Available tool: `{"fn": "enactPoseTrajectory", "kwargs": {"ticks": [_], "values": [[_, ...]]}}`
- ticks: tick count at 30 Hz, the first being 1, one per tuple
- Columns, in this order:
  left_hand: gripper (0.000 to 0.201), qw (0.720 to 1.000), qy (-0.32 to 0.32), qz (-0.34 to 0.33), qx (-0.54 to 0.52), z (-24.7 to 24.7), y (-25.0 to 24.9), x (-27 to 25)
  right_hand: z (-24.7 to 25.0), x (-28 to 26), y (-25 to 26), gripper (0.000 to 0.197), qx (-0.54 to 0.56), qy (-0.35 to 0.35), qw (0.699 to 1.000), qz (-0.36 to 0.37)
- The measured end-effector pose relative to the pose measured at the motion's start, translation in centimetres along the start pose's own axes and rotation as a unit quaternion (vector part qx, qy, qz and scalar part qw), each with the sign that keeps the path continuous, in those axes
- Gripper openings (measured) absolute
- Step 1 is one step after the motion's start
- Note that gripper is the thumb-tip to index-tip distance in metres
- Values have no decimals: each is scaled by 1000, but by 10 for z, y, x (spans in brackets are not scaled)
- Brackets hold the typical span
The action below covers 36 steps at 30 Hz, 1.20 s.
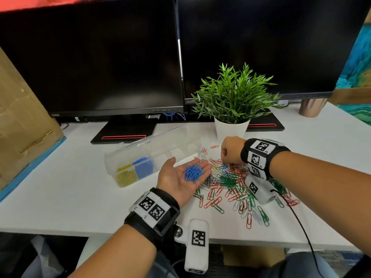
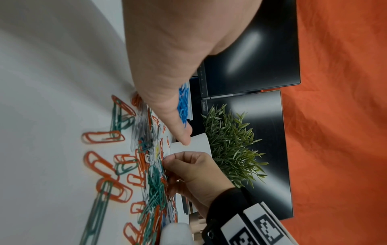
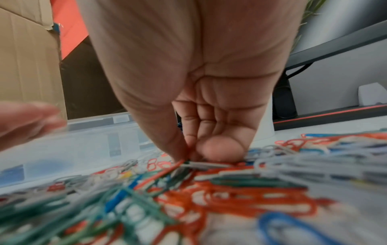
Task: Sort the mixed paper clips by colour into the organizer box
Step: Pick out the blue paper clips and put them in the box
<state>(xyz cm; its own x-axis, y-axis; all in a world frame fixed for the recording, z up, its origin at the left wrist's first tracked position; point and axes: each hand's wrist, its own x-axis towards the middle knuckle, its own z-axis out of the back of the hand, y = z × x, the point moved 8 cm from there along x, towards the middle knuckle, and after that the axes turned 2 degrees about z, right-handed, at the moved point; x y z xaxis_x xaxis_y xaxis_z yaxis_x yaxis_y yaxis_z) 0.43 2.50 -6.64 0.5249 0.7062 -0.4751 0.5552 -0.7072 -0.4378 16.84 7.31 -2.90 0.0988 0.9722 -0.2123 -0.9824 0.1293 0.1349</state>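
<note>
The clear organizer box (image 1: 152,155) on the desk (image 1: 60,193) holds yellow clips (image 1: 124,176) and blue clips (image 1: 143,166) in its two nearest compartments. The left hand (image 1: 180,177) lies palm-up and flat, carrying a heap of blue paper clips (image 1: 193,171). The right hand (image 1: 230,150) has its fingertips (image 3: 220,150) curled down into the mixed pile (image 1: 230,185) beside the box; what they pinch I cannot tell.

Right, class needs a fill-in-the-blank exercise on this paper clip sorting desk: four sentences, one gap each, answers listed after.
1. The left hand, palm up, carries a heap of ____ paper clips.
2. In the organizer box, the end compartment beside the blue clips holds ____ clips.
3. The right hand reaches into the mixed pile just in front of a potted ____.
4. Both monitor screens behind the desk are ____.

Answers: blue; yellow; plant; dark
</note>
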Motion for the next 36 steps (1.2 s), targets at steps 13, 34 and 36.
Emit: {"fn": "enactPoseTrajectory", "kwargs": {"ticks": [13, 34, 36], "values": [[61, 1000, -13, 18, -3, 0, 6, -2, 30, -25, 24, 12, 105, -31, 990, 87], [22, 999, -39, 14, -11, 2, 10, -6, -2, -21, 8, 24, -12, 46, 998, 45], [23, 999, -43, 12, -11, 3, 10, -5, -5, -20, 6, 23, -8, 47, 998, 45]]}}
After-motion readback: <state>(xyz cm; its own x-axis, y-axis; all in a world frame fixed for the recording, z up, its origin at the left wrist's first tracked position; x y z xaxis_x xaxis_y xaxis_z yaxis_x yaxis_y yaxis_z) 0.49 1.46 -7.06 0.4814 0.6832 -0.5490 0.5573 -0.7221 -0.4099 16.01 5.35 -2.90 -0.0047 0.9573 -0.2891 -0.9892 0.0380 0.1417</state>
